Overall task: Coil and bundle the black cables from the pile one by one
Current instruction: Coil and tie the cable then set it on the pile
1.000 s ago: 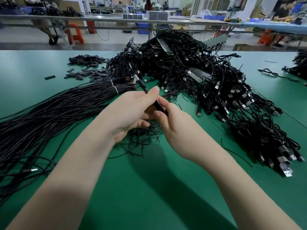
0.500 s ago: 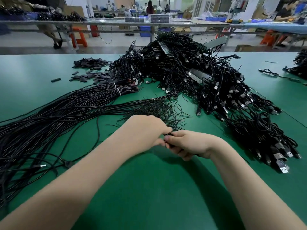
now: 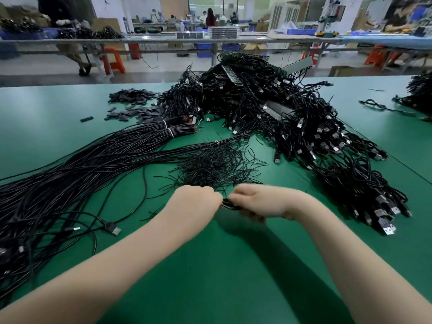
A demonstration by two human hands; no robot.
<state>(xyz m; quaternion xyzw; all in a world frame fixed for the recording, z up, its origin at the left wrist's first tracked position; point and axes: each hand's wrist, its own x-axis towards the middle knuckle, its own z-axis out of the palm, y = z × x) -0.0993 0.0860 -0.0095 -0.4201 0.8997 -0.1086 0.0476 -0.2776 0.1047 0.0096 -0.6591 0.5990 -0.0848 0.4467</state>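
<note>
Black, thin rubber-sheathed cable (image 3: 230,205), folded into a small bundle, sits between the two hands just above the green matte table surface (image 3: 233,277). Left hand (image 3: 197,202) and right hand (image 3: 258,202) face each other, knuckles up, fingers curled down around the bundle's two ends; only a short dark loop shows in the gap between them, so the exact finger placement cannot be told. Judged from this pose, the step in hand is tightening or twisting a tie around the coil. To do it well, one hand should pin the loops flat while the other turns, keeping the strands parallel so none springs out. Just beyond the hands lies a loose heap of fine black tie wires (image 3: 217,164), near enough to supply the next tie. Left of it runs a long sheaf of straight black cables banded with white ties (image 3: 105,157). Farther back rises the large tangled pile of black cables with silver USB plugs (image 3: 280,118), spreading down the right side.
</note>
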